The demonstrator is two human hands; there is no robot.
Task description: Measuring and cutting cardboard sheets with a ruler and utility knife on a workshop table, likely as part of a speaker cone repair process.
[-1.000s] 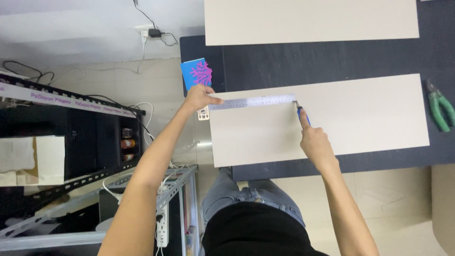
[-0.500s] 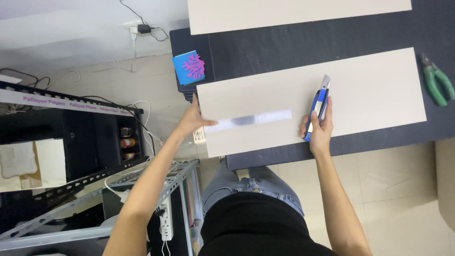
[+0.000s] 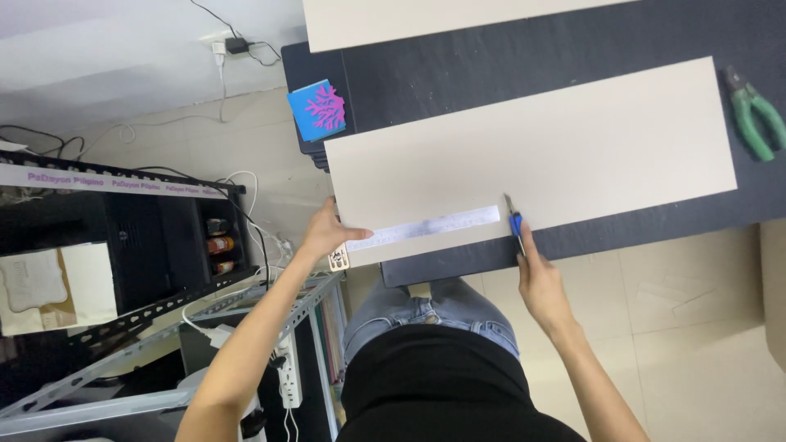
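Beige rectangular board (image 3: 532, 147) lies mid-frame on dark table (image 3: 491, 74). Left hand (image 3: 326, 232) pins silver steel ruler (image 3: 434, 223) by far end only. Right hand (image 3: 536, 274) grips blue utility knife (image 3: 514, 223), blade at ruler's right tip. Risk: ruler pivots, cut wanders; blade skids off near edge toward lap.

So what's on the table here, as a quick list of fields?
left hand: pressing down the ruler
right hand: holding a blue knife, tip at the ruler's right end
ruler: flat along the near edge of the board
second board: at the far edge
pliers: green, far right
table: dark
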